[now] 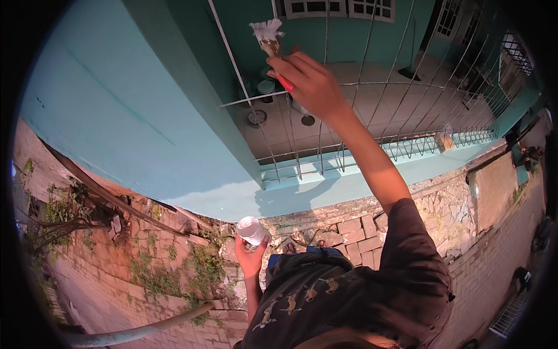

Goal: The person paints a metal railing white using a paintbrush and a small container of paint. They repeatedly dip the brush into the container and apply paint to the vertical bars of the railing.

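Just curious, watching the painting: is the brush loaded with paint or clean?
Loaded. The paintbrush bristles are coated white, held up against the metal railing by the right hand. The left hand holds a small white container.

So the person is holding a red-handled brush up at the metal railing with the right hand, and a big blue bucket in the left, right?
Not quite. The head view shows the left hand holding a small white container, not a big blue bucket. The rest stands: the right hand holds a red-handled brush up at the metal railing.
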Tool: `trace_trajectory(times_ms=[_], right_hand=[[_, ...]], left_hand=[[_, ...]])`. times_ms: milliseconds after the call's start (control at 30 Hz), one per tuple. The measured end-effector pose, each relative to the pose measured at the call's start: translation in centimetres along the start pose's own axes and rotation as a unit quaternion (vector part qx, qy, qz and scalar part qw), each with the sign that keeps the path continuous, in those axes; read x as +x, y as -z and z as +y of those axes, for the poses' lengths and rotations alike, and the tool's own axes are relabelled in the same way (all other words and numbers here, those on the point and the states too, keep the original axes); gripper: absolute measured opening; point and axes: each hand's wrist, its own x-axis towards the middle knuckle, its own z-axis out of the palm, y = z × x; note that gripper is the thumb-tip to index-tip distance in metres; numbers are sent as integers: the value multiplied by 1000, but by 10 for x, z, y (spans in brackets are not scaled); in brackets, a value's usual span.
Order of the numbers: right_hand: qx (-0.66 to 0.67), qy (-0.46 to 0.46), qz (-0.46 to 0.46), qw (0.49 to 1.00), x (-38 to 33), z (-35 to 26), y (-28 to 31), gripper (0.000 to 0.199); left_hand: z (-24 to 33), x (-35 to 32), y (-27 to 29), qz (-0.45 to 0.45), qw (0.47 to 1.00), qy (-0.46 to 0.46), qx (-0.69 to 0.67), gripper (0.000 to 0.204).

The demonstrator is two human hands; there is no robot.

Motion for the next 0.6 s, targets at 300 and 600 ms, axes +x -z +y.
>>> trace_trajectory(times_ms=[300, 600], right_hand=[[247, -221, 205, 921, 6, 30, 12, 19], [90, -53, 73, 992, -18, 0, -10, 37]], left_hand=[[3, -2, 3, -15, 1000, 3, 3, 57], [3, 1, -2, -22, 1000, 10, 6, 59]])
